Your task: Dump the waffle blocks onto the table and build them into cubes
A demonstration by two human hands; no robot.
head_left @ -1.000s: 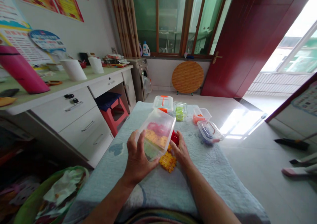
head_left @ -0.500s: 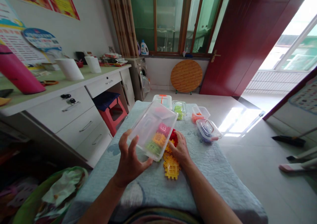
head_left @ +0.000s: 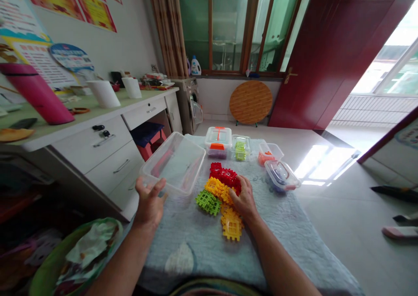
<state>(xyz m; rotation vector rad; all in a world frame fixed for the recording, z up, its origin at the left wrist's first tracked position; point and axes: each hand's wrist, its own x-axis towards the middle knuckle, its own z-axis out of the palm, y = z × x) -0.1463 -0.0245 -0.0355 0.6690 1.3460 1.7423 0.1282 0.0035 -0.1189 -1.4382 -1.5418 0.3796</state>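
My left hand (head_left: 150, 202) grips the near rim of a clear plastic box (head_left: 176, 161), which is tilted above the left side of the table and looks empty. My right hand (head_left: 243, 198) curls against a cluster of waffle-edged plastic building blocks, its thumb by the orange blocks (head_left: 215, 186) and its fingers partly hidden behind the red blocks (head_left: 227, 176). Green blocks (head_left: 208, 202) lie left of these. Closer to me, a yellow block (head_left: 232, 226) with a window-like grid lies on the cloth.
Farther back on the cloth-covered table (head_left: 192, 261) stand a lidded box with orange clips (head_left: 218, 141), a clear box with green pieces (head_left: 241, 150), an open box with orange pieces (head_left: 270, 153) and a lidded box with dark blue contents (head_left: 281, 175). A desk (head_left: 107, 156) runs along the left.
The clear box has moved left with my left hand, away from over the blocks, uncovering the red, orange and green ones. My right hand stays at the blocks. The view has shifted slightly.
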